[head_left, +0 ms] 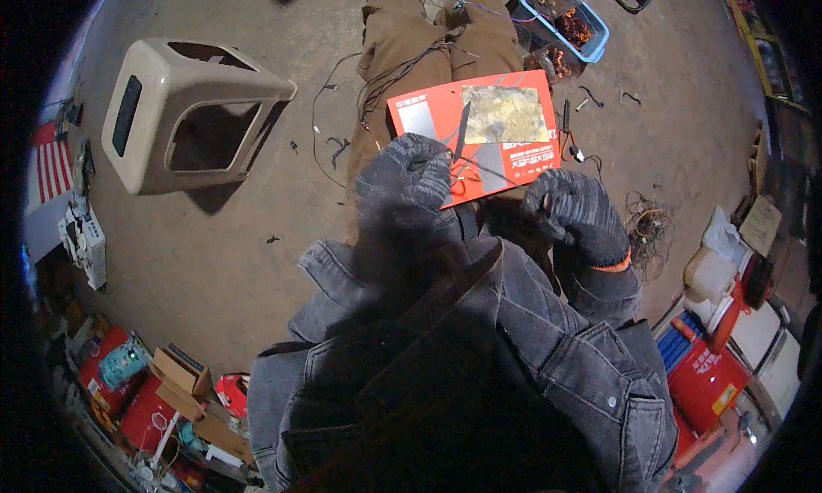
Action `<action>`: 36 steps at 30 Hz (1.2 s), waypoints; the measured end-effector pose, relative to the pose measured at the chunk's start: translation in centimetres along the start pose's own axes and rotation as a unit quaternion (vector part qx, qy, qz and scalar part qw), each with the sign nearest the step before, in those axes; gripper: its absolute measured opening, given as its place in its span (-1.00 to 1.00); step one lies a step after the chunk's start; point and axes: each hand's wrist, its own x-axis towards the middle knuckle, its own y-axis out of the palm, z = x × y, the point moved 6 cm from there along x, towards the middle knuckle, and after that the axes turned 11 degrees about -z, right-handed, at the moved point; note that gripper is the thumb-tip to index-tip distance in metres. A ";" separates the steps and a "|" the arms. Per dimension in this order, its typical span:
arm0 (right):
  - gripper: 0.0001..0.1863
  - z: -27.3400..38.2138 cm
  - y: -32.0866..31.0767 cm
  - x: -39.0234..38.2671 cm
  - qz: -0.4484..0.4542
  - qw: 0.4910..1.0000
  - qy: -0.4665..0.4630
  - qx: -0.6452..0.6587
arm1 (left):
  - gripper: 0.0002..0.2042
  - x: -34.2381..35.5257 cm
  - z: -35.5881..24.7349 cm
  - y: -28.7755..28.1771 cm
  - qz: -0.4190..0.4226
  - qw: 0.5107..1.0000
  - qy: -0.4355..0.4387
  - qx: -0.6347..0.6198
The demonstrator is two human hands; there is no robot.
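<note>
Both my hands wear grey knitted gloves. My left hand [404, 174] is closed in front of the left edge of a red box [419, 116] on my lap. My right hand [579, 210] is closed by the box's lower right corner. A thin dark wire [492, 167] runs between the two hands, across the box. A worn yellowish pad [505, 114] lies on top of the box. Beside the pad, a narrow dark strip [463, 126] points up from my left hand; its kind is unclear. More dark wires [409, 65] lie over my brown trousers.
A blue-rimmed bin [597, 49] with copper-coloured wire stands beyond the box. Wire scraps [591, 97] and a tangled wire heap [651, 227] lie on the floor to the right. A beige plastic housing [154, 73] sits at left. Red drums [706, 382] and cardboard boxes [181, 373] line the sides.
</note>
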 end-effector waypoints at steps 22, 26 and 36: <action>-0.59 -2.1 0.6 -0.2 -0.098 0.890 0.109 0.433 | -0.89 0.1 3.4 -0.2 -0.012 0.985 -0.163 -0.062; -0.63 -1.4 -1.0 -0.2 -0.082 0.950 -0.018 0.301 | -0.90 0.2 -0.6 0.1 0.008 0.973 0.221 0.064; -0.75 -0.6 -4.2 1.1 -0.276 0.953 -0.027 -0.119 | -0.95 -0.8 2.6 2.0 0.113 0.994 -0.010 0.005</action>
